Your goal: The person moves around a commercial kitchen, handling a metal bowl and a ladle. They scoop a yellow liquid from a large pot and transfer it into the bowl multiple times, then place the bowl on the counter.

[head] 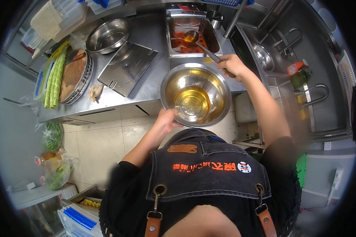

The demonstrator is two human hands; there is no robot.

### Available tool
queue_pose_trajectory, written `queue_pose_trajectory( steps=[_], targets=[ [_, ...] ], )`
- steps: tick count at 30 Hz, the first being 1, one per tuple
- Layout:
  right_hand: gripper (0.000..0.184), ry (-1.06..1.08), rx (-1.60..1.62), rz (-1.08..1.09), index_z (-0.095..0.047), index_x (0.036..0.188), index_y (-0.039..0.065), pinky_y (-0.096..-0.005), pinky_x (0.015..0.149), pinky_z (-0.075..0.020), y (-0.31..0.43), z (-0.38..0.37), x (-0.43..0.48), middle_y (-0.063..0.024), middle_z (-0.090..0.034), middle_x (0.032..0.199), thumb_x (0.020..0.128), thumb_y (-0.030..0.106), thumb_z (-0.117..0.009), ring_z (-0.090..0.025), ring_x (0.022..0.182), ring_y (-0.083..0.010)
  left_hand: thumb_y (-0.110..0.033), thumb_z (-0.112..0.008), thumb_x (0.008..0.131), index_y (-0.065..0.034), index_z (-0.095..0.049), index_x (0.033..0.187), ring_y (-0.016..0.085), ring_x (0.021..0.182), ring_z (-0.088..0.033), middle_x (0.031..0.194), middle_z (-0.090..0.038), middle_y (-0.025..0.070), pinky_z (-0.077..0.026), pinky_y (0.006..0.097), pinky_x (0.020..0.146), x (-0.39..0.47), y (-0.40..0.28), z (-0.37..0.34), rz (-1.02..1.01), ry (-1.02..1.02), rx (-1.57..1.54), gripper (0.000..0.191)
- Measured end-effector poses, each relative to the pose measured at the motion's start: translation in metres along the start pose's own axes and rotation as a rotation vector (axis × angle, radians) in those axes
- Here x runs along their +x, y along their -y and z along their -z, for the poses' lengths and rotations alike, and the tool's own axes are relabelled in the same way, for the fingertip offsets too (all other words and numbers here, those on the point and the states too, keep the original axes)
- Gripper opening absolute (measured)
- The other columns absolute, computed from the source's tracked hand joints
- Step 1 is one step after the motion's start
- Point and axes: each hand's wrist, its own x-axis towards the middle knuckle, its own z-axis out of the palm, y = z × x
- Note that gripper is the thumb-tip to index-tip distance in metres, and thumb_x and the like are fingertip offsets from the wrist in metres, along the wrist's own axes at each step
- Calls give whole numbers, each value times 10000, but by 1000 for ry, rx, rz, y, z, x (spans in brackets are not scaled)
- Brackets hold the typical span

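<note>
My left hand [167,121] grips the near left rim of a wide stainless steel bowl [218,97], which holds clear yellow liquid [192,102]. My right hand [232,66] is closed around the handle of a metal ladle [207,52]. The ladle's round head holds amber liquid and sits over a rectangular metal vat [169,37] with reddish-orange liquid in it. Between the vat and my body is the bowl, at the counter's front edge. A metal cup [217,22] stands beyond the vat's right corner.
Left on the steel counter [148,86] are a flat metal lid [130,68], another steel bowl [108,35], a crumpled cloth [95,92], a round wooden chopping board [72,77] with a cleaver, and green stalks [55,80]. Sinks with taps [320,89] stand at right.
</note>
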Motion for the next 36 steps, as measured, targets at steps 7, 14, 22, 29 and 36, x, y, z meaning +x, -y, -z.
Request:
queue_pose_trajectory(
  steps=[7, 14, 22, 29, 36],
  targets=[
    [183, 125, 656, -117, -513, 973, -113, -174, 412, -461, 2, 14, 3, -211, -621, 911, 859, 23, -556, -559, 607, -109, -12, -476, 810, 175, -472, 1106, 397, 883, -636, 1035, -592, 268, -545, 603, 735, 6, 1, 2, 23, -9, -13, 351],
    [171, 125, 756, -102, -508, 988, -104, -157, 420, -499, 5, 30, -27, -208, -625, 920, 876, 23, -534, -568, 609, -99, -14, -485, 811, 174, -488, 1086, 407, 868, -631, 1022, -587, 267, -544, 598, 737, 11, -1, 1, 39, -23, -6, 333],
    [197, 124, 735, -41, -516, 1022, -96, -158, 425, -504, -2, 34, -50, -185, -623, 927, 878, 36, -547, -573, 615, -93, -31, -494, 811, 166, -512, 1023, 408, 741, -635, 886, -595, 254, -552, 584, 707, 16, -20, -9, 79, 13, 15, 290],
    [301, 102, 712, -41, -489, 1130, -117, -155, 422, -485, -9, 29, -63, -183, -623, 938, 874, 27, -555, -568, 620, -90, -36, -494, 811, 145, -516, 991, 391, 698, -631, 847, -580, 237, -550, 585, 713, 16, -27, -18, 87, 61, 39, 255],
    [466, 103, 688, 76, -402, 1256, -139, -157, 416, -461, -7, 35, -112, -200, -620, 974, 868, 44, -584, -552, 613, -93, -9, -490, 800, 140, -498, 979, 401, 692, -625, 857, -569, 244, -526, 635, 739, 20, -25, -18, 103, 41, 12, 233]
  ],
)
